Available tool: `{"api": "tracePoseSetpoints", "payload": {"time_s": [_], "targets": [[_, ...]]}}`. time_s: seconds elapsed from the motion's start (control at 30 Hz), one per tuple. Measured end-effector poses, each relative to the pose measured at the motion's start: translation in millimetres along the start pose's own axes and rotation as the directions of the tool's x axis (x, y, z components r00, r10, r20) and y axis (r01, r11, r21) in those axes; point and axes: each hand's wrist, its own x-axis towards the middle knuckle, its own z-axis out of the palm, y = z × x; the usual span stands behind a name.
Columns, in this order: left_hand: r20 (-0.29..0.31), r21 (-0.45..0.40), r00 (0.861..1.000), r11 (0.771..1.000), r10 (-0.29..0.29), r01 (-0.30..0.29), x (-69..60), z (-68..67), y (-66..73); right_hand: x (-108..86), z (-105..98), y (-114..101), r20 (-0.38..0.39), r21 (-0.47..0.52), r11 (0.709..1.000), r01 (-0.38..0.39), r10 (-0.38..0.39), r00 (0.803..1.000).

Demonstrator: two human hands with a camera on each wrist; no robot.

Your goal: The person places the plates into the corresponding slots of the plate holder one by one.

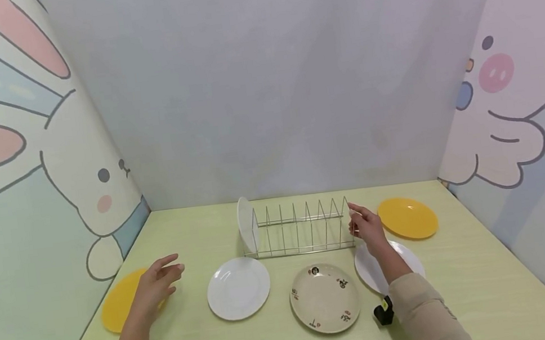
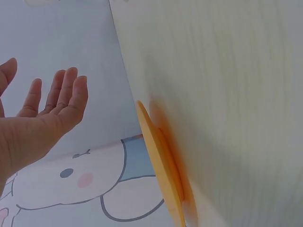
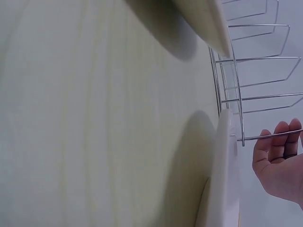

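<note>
Gripping: the silver metal wire dish rack (image 1: 296, 221) is held at its 3 o'clock end by the right hand (image 1: 369, 229), the fingers being curled round the wire.
Left side: nothing is grasped by the left hand (image 1: 151, 287); its fingers are released and spread, between 8 and 9 o'clock from the rack.
Racked: a round white plate (image 1: 247, 225) is stood on edge at the rack's 9 o'clock end.
Yellow pair: a glossy round yellow plate (image 1: 119, 305) is partly hidden by the left hand, the two being apart; a second yellow plate (image 1: 408, 218) is located at 3 o'clock, beyond the right hand.
White pair: one flat-lying white plate (image 1: 238, 289) is placed at 8 o'clock; another white plate (image 1: 370, 268) is placed at 4 o'clock, under the right forearm (image 1: 392, 264).
Patterned: a round beige plate with small dark and red rim motifs (image 1: 324, 298) is laid near 6 o'clock.
Support: the rack is stood on a pale yellow-green table (image 1: 189, 237).
</note>
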Motion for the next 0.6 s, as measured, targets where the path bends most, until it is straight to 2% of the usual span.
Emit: {"api": "tracePoseSetpoints", "payload": {"time_s": [0.33, 0.6], "targets": [[-0.003, 0.049, 1.0, 0.999, 0.006, -0.006, -6.1, -25.8, -14.6, 0.2, -0.4, 1.0, -0.002, -0.008, 1.0, 0.023, -0.023, 1.0], [-0.02, 0.055, 1.0, 0.998, -0.019, 0.02, -9.8, -42.7, -28.3, -0.6, 0.1, 1.4, 0.006, -0.002, 1.0, 0.02, -0.02, 1.0]]}}
